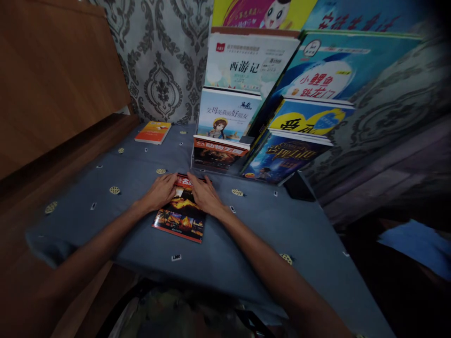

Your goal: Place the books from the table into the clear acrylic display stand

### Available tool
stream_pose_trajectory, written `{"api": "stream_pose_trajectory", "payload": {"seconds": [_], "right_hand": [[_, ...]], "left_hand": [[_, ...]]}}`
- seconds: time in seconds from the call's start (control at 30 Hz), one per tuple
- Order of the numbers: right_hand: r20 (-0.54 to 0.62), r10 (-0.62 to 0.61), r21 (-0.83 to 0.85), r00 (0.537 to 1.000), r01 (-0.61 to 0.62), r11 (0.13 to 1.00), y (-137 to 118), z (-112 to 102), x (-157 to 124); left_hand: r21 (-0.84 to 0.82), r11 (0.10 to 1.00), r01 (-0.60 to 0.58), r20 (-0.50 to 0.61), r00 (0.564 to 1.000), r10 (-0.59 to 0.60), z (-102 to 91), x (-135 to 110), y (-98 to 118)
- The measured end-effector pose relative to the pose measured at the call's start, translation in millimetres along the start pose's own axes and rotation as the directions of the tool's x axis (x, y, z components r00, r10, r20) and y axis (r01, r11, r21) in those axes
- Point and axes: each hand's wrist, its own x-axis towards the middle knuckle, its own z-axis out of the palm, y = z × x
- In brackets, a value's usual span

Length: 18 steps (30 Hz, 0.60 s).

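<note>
A dark book [181, 223] with orange and red photos on its cover lies on the blue tablecloth [134, 225], right in front of me. My left hand [160, 192] grips its upper left side, fingers along the edge. On the upper right side, my right hand [205, 193] holds the book the same way. Both hands hide parts of the cover's top, and their fingertips partly curl out of view. Just behind the book stands an animal book [220, 155] in the lowest left slot of a tiered display rack.
The rack holds several books in two columns, including a white book [246, 61] and a dark blue book [282, 157]. An orange book [153, 132] lies at the back left. A wooden cabinet [59, 70] borders the left side. A black object [299, 187] lies right of the rack.
</note>
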Motion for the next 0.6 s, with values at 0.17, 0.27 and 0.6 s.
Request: {"api": "stream_pose_trajectory", "payload": {"seconds": [0.17,0.27,0.6], "right_hand": [[-0.048,-0.016,-0.015,0.999,0.015,1.000,22.9,-4.6,-21.9],[-0.078,-0.040,-0.022,0.996,0.039,0.999,32.6,-3.0,-31.5],[-0.097,-0.065,-0.003,0.993,0.065,0.998,31.8,-1.5,-35.0]], "left_hand": [[0.028,1.000,0.010,0.009,1.000,-0.010,-4.5,-0.4,1.5],[0.106,0.994,-0.015,0.013,1.000,0.014,-10.2,2.9,6.2],[-0.017,0.969,-0.247,0.097,0.964,0.247,6.5,37.7,32.3]]}}
